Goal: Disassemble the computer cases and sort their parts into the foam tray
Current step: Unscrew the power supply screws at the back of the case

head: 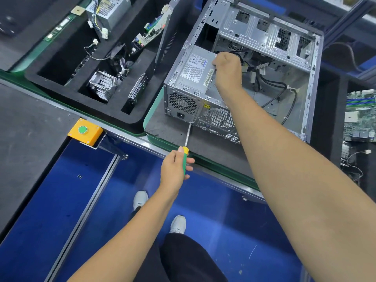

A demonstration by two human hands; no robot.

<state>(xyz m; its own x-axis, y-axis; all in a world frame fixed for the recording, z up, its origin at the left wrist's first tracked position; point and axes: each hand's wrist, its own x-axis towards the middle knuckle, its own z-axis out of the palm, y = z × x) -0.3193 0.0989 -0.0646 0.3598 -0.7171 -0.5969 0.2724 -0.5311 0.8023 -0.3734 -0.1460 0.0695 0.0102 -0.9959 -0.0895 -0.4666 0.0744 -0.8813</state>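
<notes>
- Step looks like: backing out a power supply (pixel 195 72) mounting screw at the rear of the computer case (pixel 264 64).
- Keep the screwdriver (pixel 186 145) square to the screw head and push along its axis, or the tip may cam out.
- Left hand (pixel 175 169), at 6 o'clock of the case, grips the green-yellow handle; the shaft points up to the rear panel's lower edge.
- Right hand (pixel 227 68) is clenched on the power supply's inner edge, arm reaching over the case; it should brace the unit when freed.
- Foam tray (pixel 97 106) sits at 9 o'clock of the case, with a heatsink (pixel 102 85) and boards already slotted.
</notes>
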